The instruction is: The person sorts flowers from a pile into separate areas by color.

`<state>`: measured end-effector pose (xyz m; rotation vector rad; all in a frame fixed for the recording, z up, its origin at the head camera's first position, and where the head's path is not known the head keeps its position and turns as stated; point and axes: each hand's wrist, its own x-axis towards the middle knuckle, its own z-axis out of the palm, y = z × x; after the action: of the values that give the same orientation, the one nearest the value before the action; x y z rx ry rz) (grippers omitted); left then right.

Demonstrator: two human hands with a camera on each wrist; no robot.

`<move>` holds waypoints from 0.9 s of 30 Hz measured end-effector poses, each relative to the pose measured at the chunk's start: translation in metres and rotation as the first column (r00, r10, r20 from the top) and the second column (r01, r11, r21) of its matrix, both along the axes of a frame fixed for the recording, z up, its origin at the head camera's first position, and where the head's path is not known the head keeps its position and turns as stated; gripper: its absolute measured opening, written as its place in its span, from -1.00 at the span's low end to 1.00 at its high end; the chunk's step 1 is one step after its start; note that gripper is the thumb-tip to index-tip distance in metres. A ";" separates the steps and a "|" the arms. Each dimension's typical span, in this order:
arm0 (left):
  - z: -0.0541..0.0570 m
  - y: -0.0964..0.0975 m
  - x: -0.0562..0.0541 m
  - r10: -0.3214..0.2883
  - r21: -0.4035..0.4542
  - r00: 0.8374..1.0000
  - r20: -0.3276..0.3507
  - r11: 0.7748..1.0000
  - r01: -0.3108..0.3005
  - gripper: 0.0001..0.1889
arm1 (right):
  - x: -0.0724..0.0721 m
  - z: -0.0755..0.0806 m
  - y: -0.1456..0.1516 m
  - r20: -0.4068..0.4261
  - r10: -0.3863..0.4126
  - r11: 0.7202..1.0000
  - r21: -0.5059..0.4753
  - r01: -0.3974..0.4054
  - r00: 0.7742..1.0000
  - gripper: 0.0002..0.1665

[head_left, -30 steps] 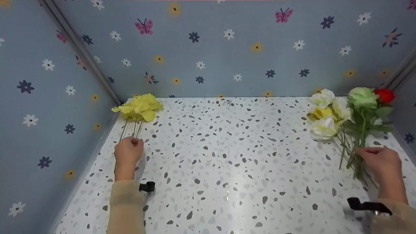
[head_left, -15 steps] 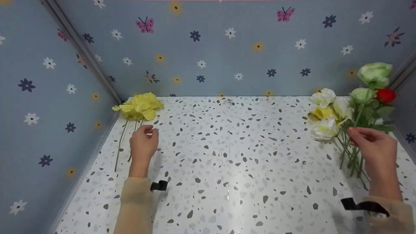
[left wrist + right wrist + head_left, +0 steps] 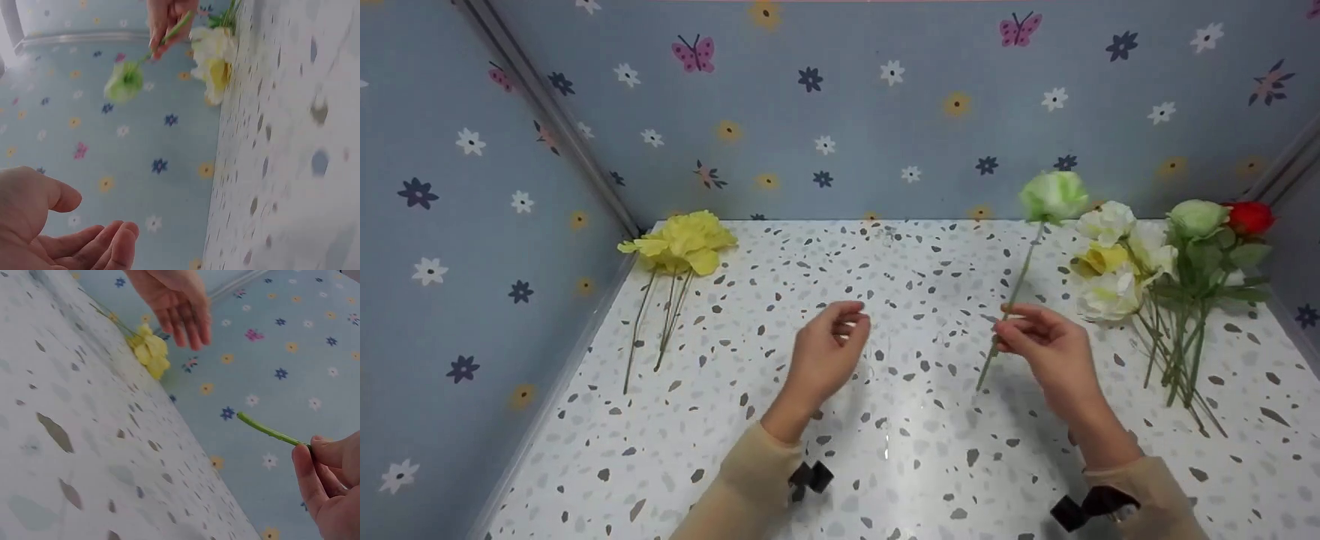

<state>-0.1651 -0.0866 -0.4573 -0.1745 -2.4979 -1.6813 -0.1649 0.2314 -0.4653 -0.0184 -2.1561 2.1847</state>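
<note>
A pale green artificial flower [image 3: 1053, 196] stands tilted above the table, its thin green stem pinched between the thumb and fingers of my right hand [image 3: 1046, 352]. In the right wrist view the lower end of the stem [image 3: 270, 431] sticks out past the fingertips. My left hand [image 3: 829, 352] hovers over the middle of the table, holding nothing, its fingers loosely bent; the left wrist view shows the gap between thumb and fingers [image 3: 115, 247]. That view also has the green bloom [image 3: 124, 82] beyond, held by the right hand.
Yellow flowers [image 3: 682, 244] lie at the back left, stems toward me. At the right lies a pile with white flowers [image 3: 1106, 292], another green flower [image 3: 1198, 217] and a red flower [image 3: 1251, 218]. Patterned panels [image 3: 870, 112] enclose the speckled table [image 3: 915, 300].
My left hand has left the yellow flowers and moved right to the middle. My right hand has lifted one green flower from the right pile and carried it left.
</note>
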 end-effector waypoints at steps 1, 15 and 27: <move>-0.001 0.008 0.004 -0.042 0.004 0.999 0.019 0.999 0.042 -0.68 | 0.002 -0.002 -0.006 0.002 0.022 1.000 0.010 -0.022 1.000 -0.59; -0.019 0.064 0.043 -0.323 0.108 0.932 0.165 0.945 0.308 -0.75 | 0.017 -0.011 -0.040 0.000 0.173 0.984 -0.039 -0.173 0.985 -0.63; -0.022 0.071 0.049 -0.336 0.130 0.929 0.156 0.939 0.318 -0.85 | 0.020 -0.006 -0.039 -0.010 0.209 0.978 -0.016 -0.209 0.978 -0.62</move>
<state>-0.1166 -0.0153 -0.4789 -0.4784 -2.6153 -2.0284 -0.1447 0.1925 -0.4714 0.2269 -2.2262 2.3063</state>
